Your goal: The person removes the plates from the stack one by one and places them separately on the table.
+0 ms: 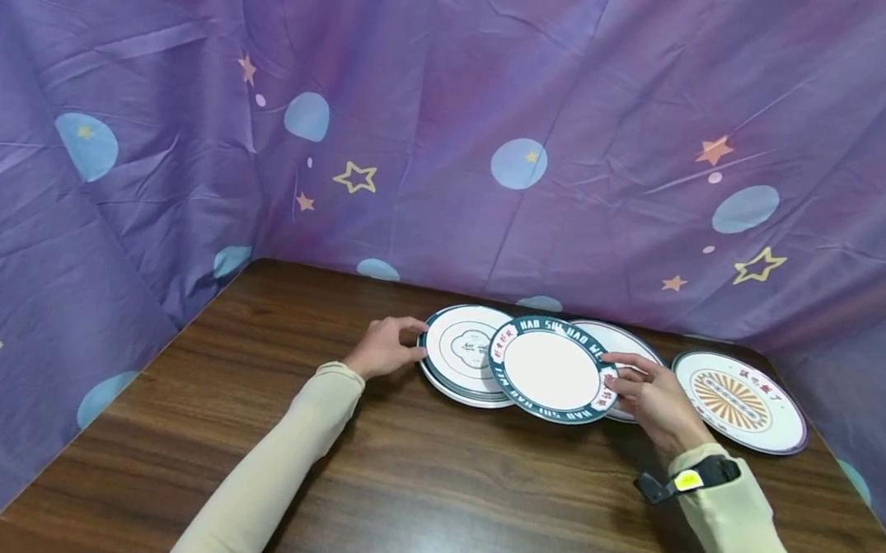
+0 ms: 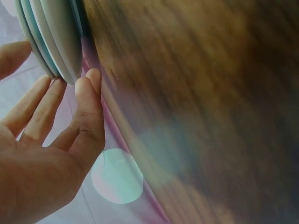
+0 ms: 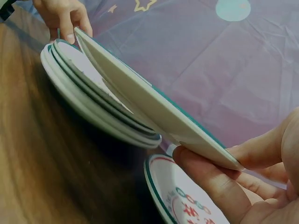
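My right hand (image 1: 649,397) pinches the right edge of a white plate (image 1: 553,369) with a dark green lettered rim. In the right wrist view the held plate (image 3: 154,107) is tilted, its far edge above the stack and its near edge between thumb and fingers. A stack of several round plates (image 1: 465,348) lies just left of it, a line drawing in the middle of the top one. My left hand (image 1: 386,348) touches the stack's left edge; in the left wrist view its fingertips (image 2: 56,84) meet the plate rims.
Partly hidden behind the held plate is another white plate (image 1: 618,340), with red characters in the right wrist view. Farther right lies a larger plate (image 1: 734,402) with an orange ray pattern. The brown wooden table (image 1: 434,482) meets a purple starry cloth (image 1: 436,103) behind.
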`<state>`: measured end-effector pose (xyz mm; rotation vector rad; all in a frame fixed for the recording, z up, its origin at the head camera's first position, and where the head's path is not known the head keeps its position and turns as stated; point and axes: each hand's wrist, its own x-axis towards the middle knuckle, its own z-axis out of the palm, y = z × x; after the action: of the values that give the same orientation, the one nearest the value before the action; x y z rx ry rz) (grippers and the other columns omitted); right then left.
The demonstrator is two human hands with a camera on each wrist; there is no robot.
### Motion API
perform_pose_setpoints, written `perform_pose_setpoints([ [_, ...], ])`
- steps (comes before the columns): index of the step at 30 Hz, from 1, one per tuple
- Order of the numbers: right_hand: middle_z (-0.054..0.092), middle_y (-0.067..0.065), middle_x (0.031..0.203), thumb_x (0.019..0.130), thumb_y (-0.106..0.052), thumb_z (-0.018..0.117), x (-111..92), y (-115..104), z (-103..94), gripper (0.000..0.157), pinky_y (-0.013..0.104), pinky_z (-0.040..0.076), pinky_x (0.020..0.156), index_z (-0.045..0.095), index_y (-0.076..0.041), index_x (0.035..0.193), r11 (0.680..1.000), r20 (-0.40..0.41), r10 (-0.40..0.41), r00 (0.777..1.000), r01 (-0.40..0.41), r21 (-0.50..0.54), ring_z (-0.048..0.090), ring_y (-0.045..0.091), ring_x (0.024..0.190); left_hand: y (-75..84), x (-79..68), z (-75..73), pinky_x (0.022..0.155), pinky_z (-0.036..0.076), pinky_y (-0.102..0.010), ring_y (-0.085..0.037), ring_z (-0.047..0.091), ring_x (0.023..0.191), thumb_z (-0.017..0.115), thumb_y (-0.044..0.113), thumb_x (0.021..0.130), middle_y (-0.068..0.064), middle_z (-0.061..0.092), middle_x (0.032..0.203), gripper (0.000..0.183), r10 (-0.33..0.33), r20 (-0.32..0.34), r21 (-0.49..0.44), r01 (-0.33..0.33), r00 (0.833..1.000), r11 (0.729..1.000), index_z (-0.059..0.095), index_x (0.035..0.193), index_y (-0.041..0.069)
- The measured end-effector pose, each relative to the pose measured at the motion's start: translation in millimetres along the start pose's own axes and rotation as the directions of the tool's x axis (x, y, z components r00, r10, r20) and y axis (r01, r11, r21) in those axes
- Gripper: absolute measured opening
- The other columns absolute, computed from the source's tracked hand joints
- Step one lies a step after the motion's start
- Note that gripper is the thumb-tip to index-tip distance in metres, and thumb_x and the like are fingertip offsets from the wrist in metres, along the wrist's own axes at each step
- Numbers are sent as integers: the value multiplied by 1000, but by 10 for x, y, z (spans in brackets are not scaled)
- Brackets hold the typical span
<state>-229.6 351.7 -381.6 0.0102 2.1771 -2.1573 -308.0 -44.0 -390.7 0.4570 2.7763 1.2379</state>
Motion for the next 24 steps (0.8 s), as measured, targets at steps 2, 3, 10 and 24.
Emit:
perform_pose_setpoints([
  [2,65,-8,82,95,2,61,-68,17,-56,28,23,57,63,67,-20,112,1000,7,-3,1000,3,-6,63,4,74,-5,-5,1,119,38,-47,-35,49,139,74,18,90,-8,67,136,41,5,3,-10,-4,1000,1000,66,130,13],
  [3,65,-9,82,95,2,61,-103,28,-83,28,23,57,63,67,-20,112,1000,9,-5,1000,5,-13,63,4,74,-8,-8,1,118,38,-47,-35,49,139,74,18,90,-8,67,136,41,9,4,-12,-9,1000,1000,66,130,12],
  [10,65,-9,88,97,-1,59,-335,123,-290,29,23,57,65,64,-23,115,997,35,6,999,-3,-72,64,4,77,-20,-6,8,118,38,-47,-34,49,138,74,19,89,-8,68,135,41,9,12,-12,-9,1000,1000,67,130,13],
  [24,66,-9,98,99,-6,58,-761,299,-607,30,28,59,71,62,-29,119,983,24,123,992,-118,-139,64,6,85,-51,0,13,115,42,-45,-31,55,133,74,18,89,-10,70,131,40,32,7,-1,-32,999,999,67,128,11],
])
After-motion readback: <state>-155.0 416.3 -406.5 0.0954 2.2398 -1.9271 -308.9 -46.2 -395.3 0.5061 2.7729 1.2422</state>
